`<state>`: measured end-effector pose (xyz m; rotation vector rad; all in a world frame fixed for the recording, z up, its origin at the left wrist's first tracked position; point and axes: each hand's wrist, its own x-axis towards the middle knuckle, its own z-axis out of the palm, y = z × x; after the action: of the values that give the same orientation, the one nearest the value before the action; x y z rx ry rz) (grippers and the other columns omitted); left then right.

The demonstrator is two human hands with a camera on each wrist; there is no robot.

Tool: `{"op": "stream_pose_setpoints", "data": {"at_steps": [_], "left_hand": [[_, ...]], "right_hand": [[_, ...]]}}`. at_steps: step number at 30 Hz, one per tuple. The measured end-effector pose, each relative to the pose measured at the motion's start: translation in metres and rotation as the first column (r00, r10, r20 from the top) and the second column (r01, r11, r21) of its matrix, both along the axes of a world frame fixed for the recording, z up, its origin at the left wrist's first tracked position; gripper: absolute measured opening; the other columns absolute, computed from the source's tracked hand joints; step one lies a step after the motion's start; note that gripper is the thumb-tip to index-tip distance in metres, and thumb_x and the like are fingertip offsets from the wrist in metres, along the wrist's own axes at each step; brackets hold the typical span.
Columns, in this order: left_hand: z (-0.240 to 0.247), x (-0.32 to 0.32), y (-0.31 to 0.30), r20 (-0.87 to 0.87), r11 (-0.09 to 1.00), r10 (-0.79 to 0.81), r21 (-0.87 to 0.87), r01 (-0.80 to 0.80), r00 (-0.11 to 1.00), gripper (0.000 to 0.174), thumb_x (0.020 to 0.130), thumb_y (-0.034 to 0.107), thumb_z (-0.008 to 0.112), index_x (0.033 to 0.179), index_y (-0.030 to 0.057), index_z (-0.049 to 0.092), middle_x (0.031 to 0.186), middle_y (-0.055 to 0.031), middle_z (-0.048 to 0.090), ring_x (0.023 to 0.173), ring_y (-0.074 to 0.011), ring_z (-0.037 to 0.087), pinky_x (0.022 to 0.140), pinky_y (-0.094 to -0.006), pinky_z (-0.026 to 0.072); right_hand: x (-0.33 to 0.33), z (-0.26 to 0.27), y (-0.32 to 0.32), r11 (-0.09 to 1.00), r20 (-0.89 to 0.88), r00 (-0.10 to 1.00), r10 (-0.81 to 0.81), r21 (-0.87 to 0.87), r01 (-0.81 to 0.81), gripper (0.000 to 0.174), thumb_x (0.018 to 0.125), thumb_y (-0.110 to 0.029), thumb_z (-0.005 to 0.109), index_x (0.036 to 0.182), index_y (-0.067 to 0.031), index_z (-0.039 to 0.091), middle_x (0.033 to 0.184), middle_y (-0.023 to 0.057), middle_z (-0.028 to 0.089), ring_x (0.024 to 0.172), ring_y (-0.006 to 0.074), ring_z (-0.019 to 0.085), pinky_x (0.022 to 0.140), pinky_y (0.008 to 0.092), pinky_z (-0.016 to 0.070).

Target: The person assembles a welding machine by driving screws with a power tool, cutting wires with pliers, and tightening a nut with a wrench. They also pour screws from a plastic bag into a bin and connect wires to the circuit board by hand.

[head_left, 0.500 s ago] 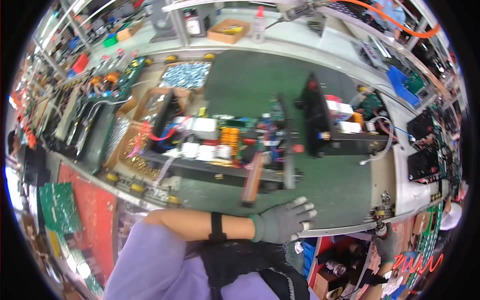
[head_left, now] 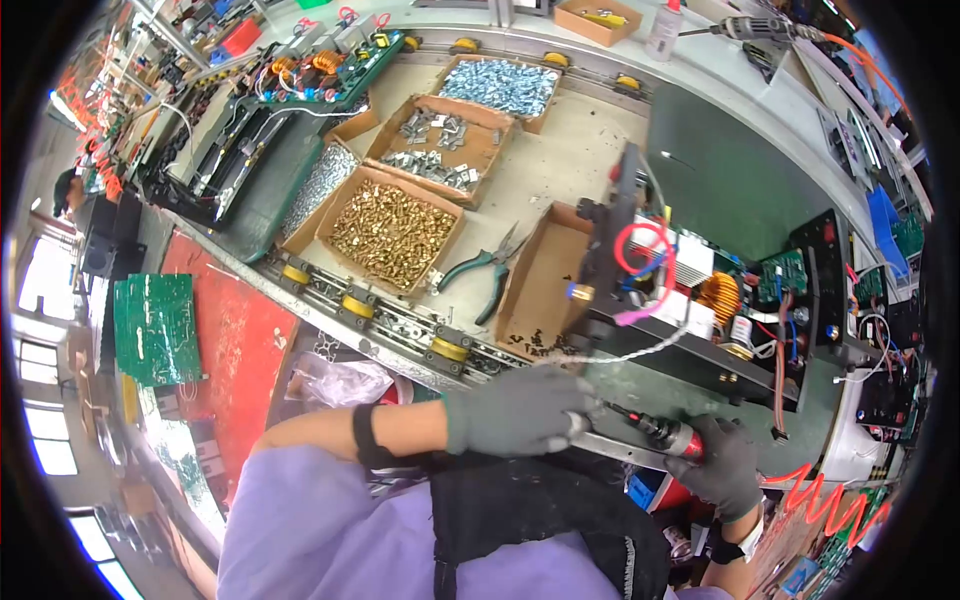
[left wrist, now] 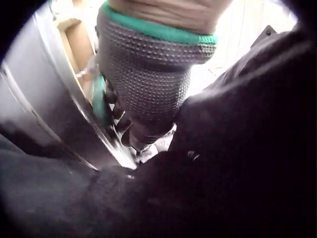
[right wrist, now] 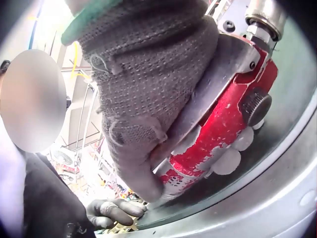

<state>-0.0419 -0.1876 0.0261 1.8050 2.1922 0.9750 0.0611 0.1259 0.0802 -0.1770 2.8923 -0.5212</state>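
My right hand (head_left: 720, 465), in a grey glove, grips a red and silver air screwdriver (right wrist: 218, 134) at the belt's front edge. In the head view its dark bit points left, towards my left hand (head_left: 515, 412). That gloved hand hovers low at the front rail, fingers loosely bent; the right wrist view shows brass-coloured bits just beneath its fingertips (right wrist: 126, 210). Beyond both hands stands a black metal chassis (head_left: 670, 350) carrying a copper coil (head_left: 720, 295), white heatsinks and loose wires. A white twisted cable (head_left: 640, 355) hangs from it over the left hand's fingers.
To the left are cartons of brass screws (head_left: 390, 235), small metal clips (head_left: 440, 150) and silver screws (head_left: 500, 88). Pliers (head_left: 480, 270) lie beside a carton (head_left: 545, 270) with a few black screws. A coiled red hose (head_left: 830, 505) hangs at right; another chassis (head_left: 815, 260) stands behind.
The view has swung left. The near chassis now stands farther right of the screw cartons, uncovering pliers and a carton. My right hand brought the screwdriver up and left; my left hand's spread fingers have bent.
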Motion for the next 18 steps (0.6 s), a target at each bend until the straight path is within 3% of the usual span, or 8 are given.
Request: {"op": "stream_pose_setpoints", "data": {"at_steps": [2,4,6,11,13,15,16,18], "left_hand": [[0.014,-0.016,-0.025,0.221,0.968,0.191,-0.203,-0.146,0.956,0.018,0.088,0.027,0.062,0.098,0.0125,0.065,0.111,-0.0078,0.063,0.106,-0.0278,0.061,0.088,-0.0418,0.0496],[0.023,-0.041,-0.033,0.035,0.845,0.422,-0.378,-0.379,0.906,0.015,0.087,0.025,0.063,0.095,0.0125,0.065,0.103,-0.0068,0.063,0.092,-0.0289,0.062,0.078,-0.0411,0.0512],[0.009,-0.067,-0.035,-0.020,0.841,0.479,-0.275,-0.465,0.878,0.017,0.085,0.026,0.065,0.093,0.0114,0.065,0.104,-0.0076,0.063,0.093,-0.0290,0.062,0.078,-0.0408,0.0512],[-0.019,-0.095,0.008,-0.264,0.928,0.143,-0.299,-0.222,0.954,0.018,0.084,0.027,0.064,0.095,0.0117,0.066,0.098,-0.0065,0.065,0.096,-0.0252,0.062,0.075,-0.0383,0.0501],[-0.054,-0.100,0.025,-0.353,0.947,0.023,-0.292,-0.133,0.935,0.019,0.084,0.026,0.063,0.096,0.0121,0.066,0.096,-0.0062,0.066,0.098,-0.0237,0.063,0.075,-0.0381,0.0496],[-0.108,-0.104,0.038,-0.485,0.873,-0.253,-0.487,-0.018,0.837,0.023,0.085,0.023,0.060,0.105,0.0144,0.069,0.095,-0.0053,0.069,0.096,-0.0244,0.065,0.078,-0.0403,0.0490],[-0.081,-0.101,0.042,-0.482,0.873,-0.262,-0.488,-0.008,0.836,0.023,0.085,0.023,0.060,0.105,0.0144,0.069,0.095,-0.0053,0.069,0.096,-0.0244,0.065,0.078,-0.0403,0.0490],[-0.034,-0.095,0.043,0.007,0.716,0.010,-0.698,-0.002,1.000,0.029,0.086,0.020,0.057,0.112,0.0147,0.070,0.093,-0.0064,0.070,0.092,-0.0279,0.067,0.079,-0.0382,0.0498]], "right_hand": [[-0.003,0.002,-0.002,1.000,0.032,0.999,0.013,-0.005,-0.012,0.047,0.060,-0.036,0.081,0.094,-0.0081,0.065,0.080,0.0136,0.063,0.071,0.0353,0.059,0.070,0.0444,0.0450],[-0.001,-0.001,0.004,1.000,0.056,0.998,0.017,-0.015,-0.016,0.048,0.060,-0.036,0.081,0.095,-0.0079,0.064,0.080,0.0139,0.063,0.072,0.0358,0.060,0.070,0.0446,0.0449],[-0.001,-0.003,0.009,1.000,0.064,0.998,0.011,-0.029,-0.009,0.048,0.060,-0.036,0.080,0.096,-0.0079,0.064,0.080,0.0139,0.063,0.073,0.0360,0.060,0.071,0.0446,0.0450],[-0.004,-0.001,0.011,0.999,0.058,0.998,0.026,-0.030,-0.024,0.046,0.061,-0.035,0.080,0.095,-0.0084,0.063,0.079,0.0140,0.063,0.074,0.0356,0.061,0.073,0.0445,0.0450],[-0.004,0.000,0.010,0.999,0.037,0.999,0.034,-0.036,-0.032,0.045,0.061,-0.035,0.080,0.095,-0.0090,0.063,0.079,0.0133,0.063,0.075,0.0353,0.061,0.074,0.0439,0.0450],[-0.002,0.000,0.010,0.999,0.028,0.999,0.024,-0.036,-0.023,0.045,0.062,-0.035,0.080,0.094,-0.0091,0.063,0.079,0.0131,0.063,0.075,0.0351,0.061,0.074,0.0437,0.0448],[-0.001,-0.001,0.009,0.999,0.021,0.999,0.026,-0.039,-0.025,0.044,0.062,-0.036,0.080,0.093,-0.0092,0.063,0.079,0.0129,0.063,0.076,0.0350,0.061,0.074,0.0435,0.0447],[0.000,0.003,0.005,0.999,0.033,0.999,0.006,-0.037,-0.005,0.045,0.062,-0.036,0.080,0.094,-0.0092,0.063,0.079,0.0126,0.063,0.077,0.0348,0.061,0.074,0.0437,0.0443]]}}
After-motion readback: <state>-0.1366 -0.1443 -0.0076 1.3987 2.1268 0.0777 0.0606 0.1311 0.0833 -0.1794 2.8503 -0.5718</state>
